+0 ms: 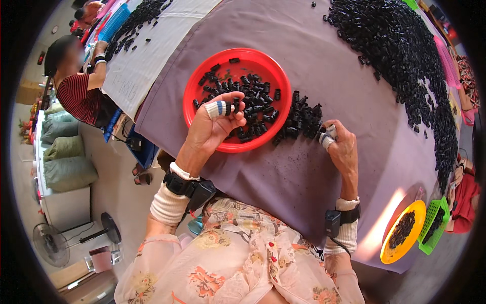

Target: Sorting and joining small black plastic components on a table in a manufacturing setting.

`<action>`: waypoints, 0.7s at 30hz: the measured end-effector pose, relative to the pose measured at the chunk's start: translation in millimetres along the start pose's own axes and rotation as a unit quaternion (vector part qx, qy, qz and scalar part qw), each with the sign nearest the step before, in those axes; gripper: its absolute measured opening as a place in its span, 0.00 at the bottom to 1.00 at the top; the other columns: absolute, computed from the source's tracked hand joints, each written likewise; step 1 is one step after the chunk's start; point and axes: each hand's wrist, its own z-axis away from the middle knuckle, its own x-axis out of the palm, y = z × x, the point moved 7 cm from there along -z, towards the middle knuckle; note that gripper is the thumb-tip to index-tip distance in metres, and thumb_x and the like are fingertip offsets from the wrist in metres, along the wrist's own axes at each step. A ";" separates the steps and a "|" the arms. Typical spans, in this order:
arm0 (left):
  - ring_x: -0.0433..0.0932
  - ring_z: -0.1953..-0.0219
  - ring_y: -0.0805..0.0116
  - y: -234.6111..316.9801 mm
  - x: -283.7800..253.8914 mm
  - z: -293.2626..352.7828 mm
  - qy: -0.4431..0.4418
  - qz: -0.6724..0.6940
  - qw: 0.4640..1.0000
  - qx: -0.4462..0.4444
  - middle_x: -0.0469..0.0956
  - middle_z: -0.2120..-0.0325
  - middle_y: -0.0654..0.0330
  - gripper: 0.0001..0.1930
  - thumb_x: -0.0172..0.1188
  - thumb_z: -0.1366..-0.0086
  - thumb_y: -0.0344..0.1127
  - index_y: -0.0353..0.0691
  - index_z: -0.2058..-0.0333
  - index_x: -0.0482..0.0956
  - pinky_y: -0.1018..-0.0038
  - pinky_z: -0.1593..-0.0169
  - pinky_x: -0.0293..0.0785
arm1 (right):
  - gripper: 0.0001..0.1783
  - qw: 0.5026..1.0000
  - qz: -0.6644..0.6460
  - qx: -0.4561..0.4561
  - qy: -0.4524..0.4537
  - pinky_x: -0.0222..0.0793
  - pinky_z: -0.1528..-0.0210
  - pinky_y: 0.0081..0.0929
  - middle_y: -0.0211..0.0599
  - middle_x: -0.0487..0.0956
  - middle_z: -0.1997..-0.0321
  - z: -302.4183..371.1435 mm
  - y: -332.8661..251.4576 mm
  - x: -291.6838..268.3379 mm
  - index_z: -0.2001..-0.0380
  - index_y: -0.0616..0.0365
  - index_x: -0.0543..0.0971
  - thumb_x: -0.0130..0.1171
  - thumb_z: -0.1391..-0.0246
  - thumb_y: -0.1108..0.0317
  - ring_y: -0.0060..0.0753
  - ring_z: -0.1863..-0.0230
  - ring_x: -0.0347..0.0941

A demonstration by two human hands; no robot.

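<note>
My left hand (215,124), palm up over the red round basin (248,57), pinches a small black ribbed plastic piece (236,105) between thumb and fingers. Many similar black pieces (257,109) lie in the basin. Beside its right rim, a heap of black parts (304,119) rests on the grey-mauve cloth. At the heap's right edge is my right hand (341,149), its thumb and index finger closed together. What sits between those fingertips is too dark and small to make out. White cloth bands wrap fingers on both hands.
A large spread of black pieces (390,48) covers the far right of the table. An orange plate (413,215) and a green basket (438,243) stand at the right edge. Across to the left, a person (76,88) sits at a white-covered table. A fan (53,244) stands lower left.
</note>
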 end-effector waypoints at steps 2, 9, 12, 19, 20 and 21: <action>0.74 0.72 0.68 -0.5 -1.8 -1.3 -0.001 0.000 1.000 0.004 0.74 0.69 0.53 0.17 0.53 0.45 0.27 0.30 0.56 0.70 0.71 0.64 0.72 | 0.12 1.000 0.012 0.002 -0.005 0.64 0.75 0.31 0.42 0.74 0.82 0.0 -2.4 -0.2 0.68 0.57 0.74 0.57 0.61 0.73 0.42 0.81 0.70; 0.73 0.72 0.69 1.3 -8.0 -6.9 -0.027 0.026 0.999 0.004 0.74 0.69 0.54 0.15 0.53 0.45 0.27 0.30 0.57 0.71 0.71 0.63 0.70 | 0.13 0.999 0.049 0.015 -0.004 0.66 0.73 0.35 0.44 0.76 0.80 -0.5 3.5 2.0 0.67 0.55 0.75 0.57 0.61 0.71 0.49 0.76 0.72; 0.74 0.70 0.68 6.9 -9.7 -7.5 -0.018 0.002 1.000 0.014 0.74 0.66 0.55 0.18 0.52 0.43 0.28 0.30 0.53 0.69 0.70 0.61 0.72 | 0.14 0.997 0.073 -0.012 -0.022 0.67 0.72 0.39 0.45 0.76 0.79 0.1 -0.2 5.4 0.66 0.53 0.75 0.58 0.61 0.69 0.51 0.74 0.73; 0.77 0.65 0.70 44.7 9.5 -2.1 0.106 -0.431 0.882 0.155 0.73 0.59 0.54 0.18 0.48 0.40 0.26 0.37 0.49 0.68 0.80 0.64 0.75 | 0.13 0.992 0.122 -0.025 0.020 0.67 0.71 0.39 0.46 0.76 0.79 3.8 2.7 1.9 0.68 0.58 0.74 0.58 0.62 0.69 0.50 0.73 0.73; 0.76 0.65 0.73 48.9 13.9 0.6 0.133 -0.473 0.849 0.197 0.75 0.61 0.57 0.16 0.46 0.40 0.24 0.39 0.53 0.73 0.82 0.64 0.74 | 0.13 0.997 0.075 -0.026 0.024 0.68 0.72 0.35 0.44 0.76 0.79 5.2 2.8 -1.0 0.68 0.58 0.74 0.59 0.62 0.70 0.46 0.75 0.74; 0.76 0.65 0.73 46.3 15.4 3.3 0.134 -0.472 0.848 0.198 0.75 0.61 0.57 0.16 0.46 0.40 0.24 0.39 0.53 0.73 0.82 0.64 0.74 | 0.14 0.999 0.027 -0.029 0.026 0.69 0.72 0.31 0.42 0.77 0.79 6.8 -0.5 -3.5 0.68 0.59 0.74 0.60 0.63 0.71 0.41 0.77 0.74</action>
